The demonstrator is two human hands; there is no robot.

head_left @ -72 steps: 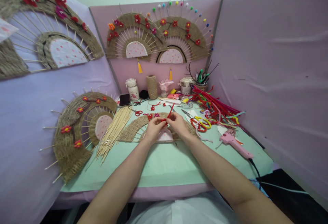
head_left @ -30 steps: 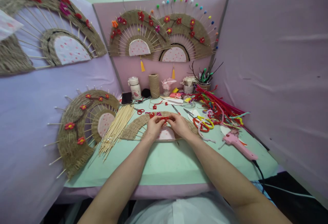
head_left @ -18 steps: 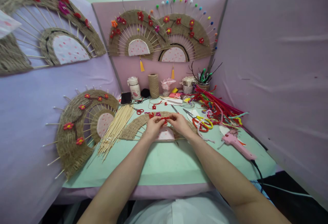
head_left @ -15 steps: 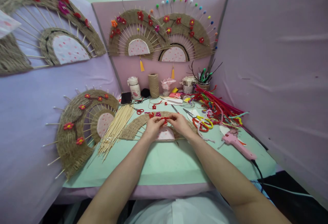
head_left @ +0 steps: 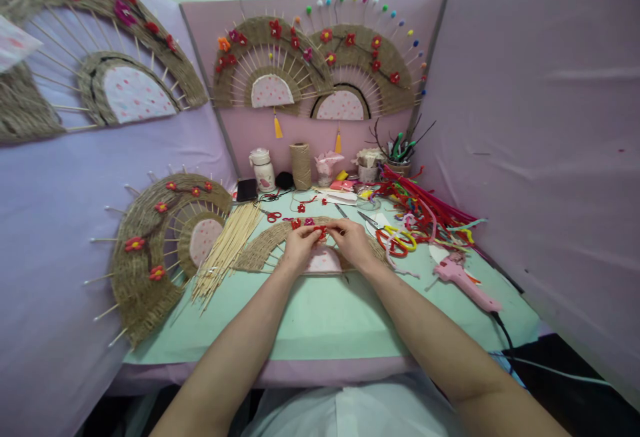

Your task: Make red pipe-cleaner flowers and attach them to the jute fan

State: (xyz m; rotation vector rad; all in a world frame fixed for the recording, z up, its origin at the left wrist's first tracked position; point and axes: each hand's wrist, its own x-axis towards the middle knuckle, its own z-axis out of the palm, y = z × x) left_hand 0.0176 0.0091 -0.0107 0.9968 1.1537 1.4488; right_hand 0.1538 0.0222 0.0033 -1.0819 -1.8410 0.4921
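Note:
Between my two hands is a small red pipe-cleaner flower (head_left: 321, 231), partly covered by the fingers. My left hand (head_left: 301, 248) pinches it from the left, and my right hand (head_left: 349, 242) pinches it from the right. Both hands are above a twine-wrapped fan (head_left: 260, 248) that lies flat on the table, its dotted white half-round centre (head_left: 323, 261) showing below them. A red flower (head_left: 296, 223) and a magenta flower (head_left: 309, 221) are on the fan's upper edge, just behind my left fingers.
Thin bamboo sticks (head_left: 227, 250) lie left of the fan, beside red-handled scissors (head_left: 273, 216). To the right are yellow-handled scissors (head_left: 404, 239), a heap of pipe cleaners (head_left: 425, 200) and a pink glue gun (head_left: 467, 281) with its cord. A twine spool (head_left: 301, 166) and white bottle (head_left: 263, 170) stand behind.
My fingers have shifted slightly around the red flower, the right hand's fingertips most visibly. Both hands stay over the fan, and the view has moved a little.

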